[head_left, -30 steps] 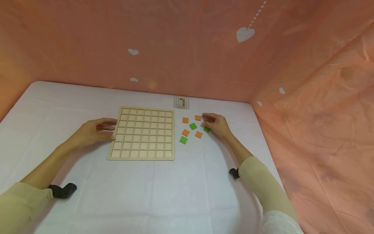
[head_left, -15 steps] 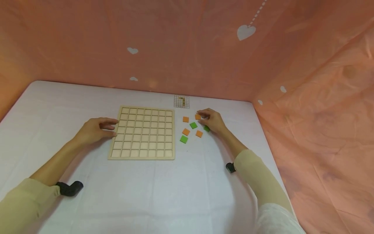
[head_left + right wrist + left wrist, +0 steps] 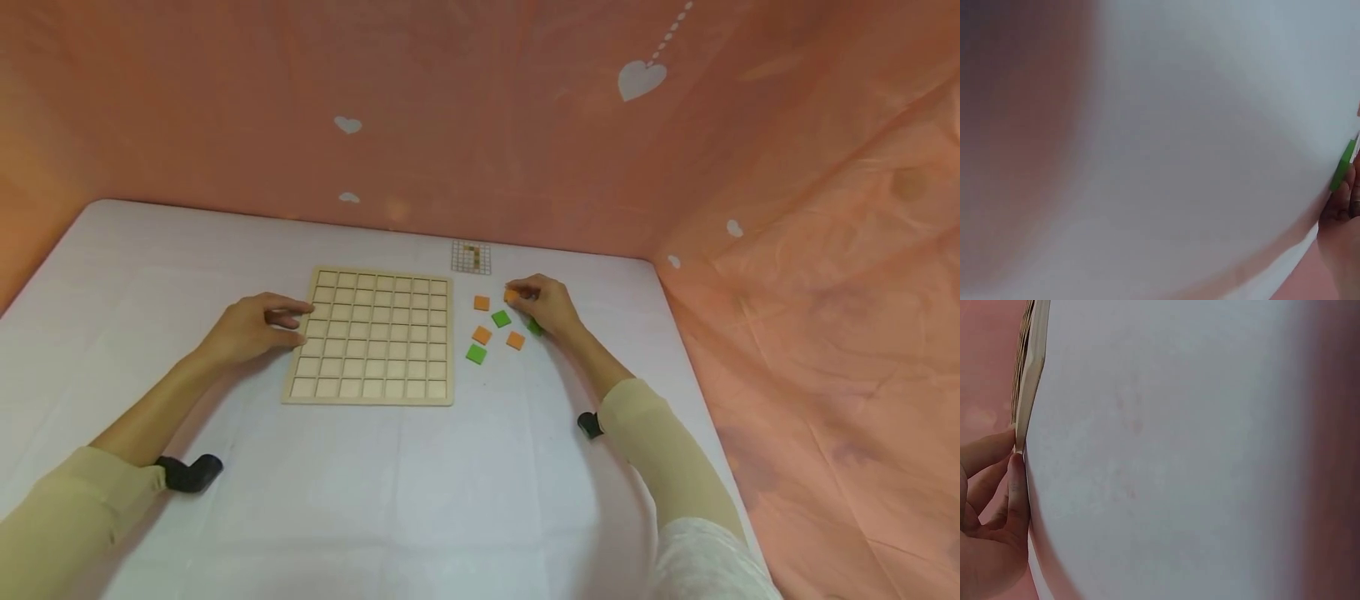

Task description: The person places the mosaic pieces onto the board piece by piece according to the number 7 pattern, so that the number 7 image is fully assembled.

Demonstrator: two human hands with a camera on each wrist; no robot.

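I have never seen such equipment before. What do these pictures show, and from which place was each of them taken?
No robot works here: these are a person's two bare hands. The wide picture comes from a camera on the head, looking forward and down; the other two come from one camera on each wrist. On the white surface I see a wooden grid board, a small card printed with a grid, three green tiles and three orange tiles. The left hand rests its fingers on the board's left edge. The right hand pinches a fourth orange tile; whether it is lifted, I cannot tell.
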